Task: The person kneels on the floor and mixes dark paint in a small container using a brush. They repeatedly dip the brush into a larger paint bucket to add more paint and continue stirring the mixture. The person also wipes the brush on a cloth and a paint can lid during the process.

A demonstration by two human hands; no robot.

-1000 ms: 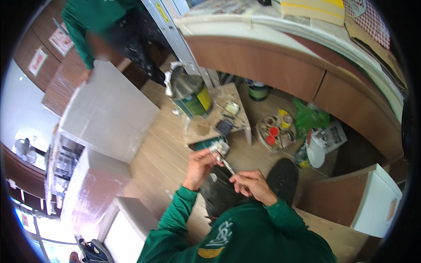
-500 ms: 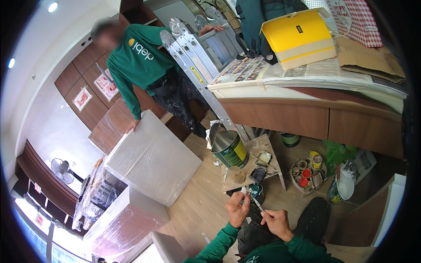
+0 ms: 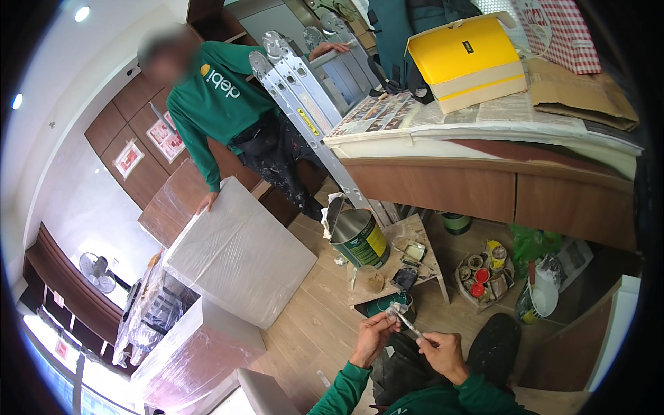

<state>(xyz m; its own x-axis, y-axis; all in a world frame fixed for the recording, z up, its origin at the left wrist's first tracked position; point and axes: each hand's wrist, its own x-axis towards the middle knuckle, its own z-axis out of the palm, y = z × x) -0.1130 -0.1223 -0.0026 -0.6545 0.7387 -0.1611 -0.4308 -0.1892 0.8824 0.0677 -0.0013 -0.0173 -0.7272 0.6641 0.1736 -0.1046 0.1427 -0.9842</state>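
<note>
My right hand [image 3: 443, 354] is closed around the rear of a slim, pale, brush-like tool [image 3: 409, 326], which slants up to the left. At its far end my left hand [image 3: 373, 337] pinches a small crumpled whitish rag [image 3: 397, 308] against the tip. The tip itself is hidden, so its exact kind does not show. Just beyond my hands, a dark green can [image 3: 377, 305] stands partly covered by them and by the edge of a low stained stool [image 3: 432, 266]. On the stool rest a large open green paint can [image 3: 361, 238], a round tub [image 3: 369, 280] and a small black tray [image 3: 404, 279].
Right of the stool are a container of small pots [image 3: 484, 277] and a white bucket [image 3: 545, 296]. A paper-covered counter [image 3: 484, 117] overhangs them. A co-worker [image 3: 228, 104] stands by a folded ladder [image 3: 304, 114], one hand on a plastic-wrapped panel [image 3: 242, 252].
My left hand has turned and shifted slightly lower, its fingertips and the rag moving right along the tool. My right hand has moved slightly to the right, still gripping the tool.
</note>
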